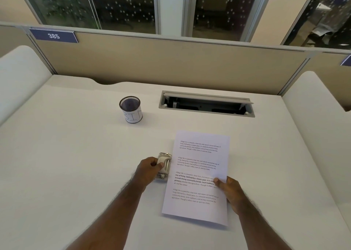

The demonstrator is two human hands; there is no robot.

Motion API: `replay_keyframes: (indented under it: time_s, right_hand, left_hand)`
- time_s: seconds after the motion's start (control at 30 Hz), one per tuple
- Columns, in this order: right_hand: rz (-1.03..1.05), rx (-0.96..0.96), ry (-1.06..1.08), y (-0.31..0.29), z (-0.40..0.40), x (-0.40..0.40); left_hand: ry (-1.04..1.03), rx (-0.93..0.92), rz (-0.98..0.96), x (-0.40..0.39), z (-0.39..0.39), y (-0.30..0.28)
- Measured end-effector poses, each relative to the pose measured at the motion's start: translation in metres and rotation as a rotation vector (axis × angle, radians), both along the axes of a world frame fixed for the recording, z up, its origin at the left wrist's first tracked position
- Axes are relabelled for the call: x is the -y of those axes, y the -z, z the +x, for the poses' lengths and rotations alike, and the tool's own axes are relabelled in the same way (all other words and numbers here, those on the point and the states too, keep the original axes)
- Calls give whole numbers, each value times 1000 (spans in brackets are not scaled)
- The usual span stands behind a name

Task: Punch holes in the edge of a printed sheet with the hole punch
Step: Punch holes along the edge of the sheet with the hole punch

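Note:
A white printed sheet point(199, 164) with several blocks of text lies on the desk, long side running away from me. A small metal hole punch point(164, 164) stands against the sheet's left edge, about halfway along it. My left hand point(149, 169) grips the punch from its left side, thumb on top. My right hand point(230, 191) pinches the sheet's right edge, thumb on the paper, fingers hidden under it. The sheet's near end looks slightly raised, casting a shadow on the desk.
A black mesh cup point(131, 109) with a white paper label stands at the back left of the white desk point(76, 164). An open cable hatch point(207, 104) is sunk into the desk behind the sheet. Beige partitions point(152, 59) close the back and sides.

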State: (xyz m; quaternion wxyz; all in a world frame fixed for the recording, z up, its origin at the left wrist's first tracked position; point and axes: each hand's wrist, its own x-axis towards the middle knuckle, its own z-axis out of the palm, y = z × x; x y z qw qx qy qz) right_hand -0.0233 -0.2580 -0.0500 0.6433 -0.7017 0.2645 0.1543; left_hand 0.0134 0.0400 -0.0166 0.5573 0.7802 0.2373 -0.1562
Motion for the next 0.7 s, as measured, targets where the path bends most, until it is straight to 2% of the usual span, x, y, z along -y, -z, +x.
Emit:
replay_keyframes:
  time_s: [0.7]
  right_hand:
    - [10,-15,-52,-2,0,0]
  left_hand:
    - [16,-27,-63,18,-6,1]
